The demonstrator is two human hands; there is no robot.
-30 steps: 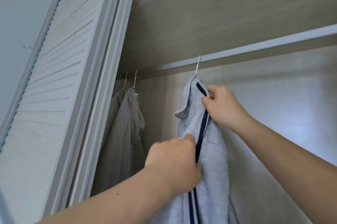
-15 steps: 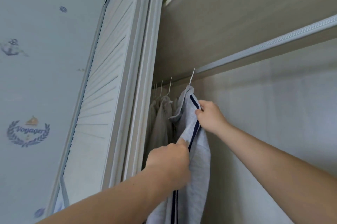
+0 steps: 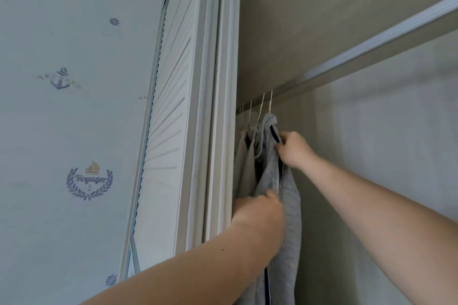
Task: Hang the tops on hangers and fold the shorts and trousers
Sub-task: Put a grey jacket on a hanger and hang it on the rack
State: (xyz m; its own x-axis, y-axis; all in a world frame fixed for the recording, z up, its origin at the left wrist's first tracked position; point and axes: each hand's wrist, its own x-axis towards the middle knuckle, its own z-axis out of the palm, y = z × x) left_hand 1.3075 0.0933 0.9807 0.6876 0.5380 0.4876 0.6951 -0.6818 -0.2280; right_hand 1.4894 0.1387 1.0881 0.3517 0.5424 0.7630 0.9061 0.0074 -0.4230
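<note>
Wallpaper point(image 3: 74, 106) printed with anchors lies far left of both holds, then a louvred wardrobe door point(image 3: 168, 131). Just left of the grips hang beige garments point(image 3: 244, 163). The left hand point(image 3: 257, 210) has thumb and curled fingers closed on the front of a grey top point(image 3: 269, 170) with navy stripes. Above it, the right hand point(image 3: 293, 149) pinches the striped edge. The hanger hook point(image 3: 271, 101) rises above that pinch to the rail point(image 3: 371, 44).

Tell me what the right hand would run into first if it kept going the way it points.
The right hand pinches the grey top; pushing on leftward, it would likely press that top into the beige clothes hanging alongside, though depth is unclear.
</note>
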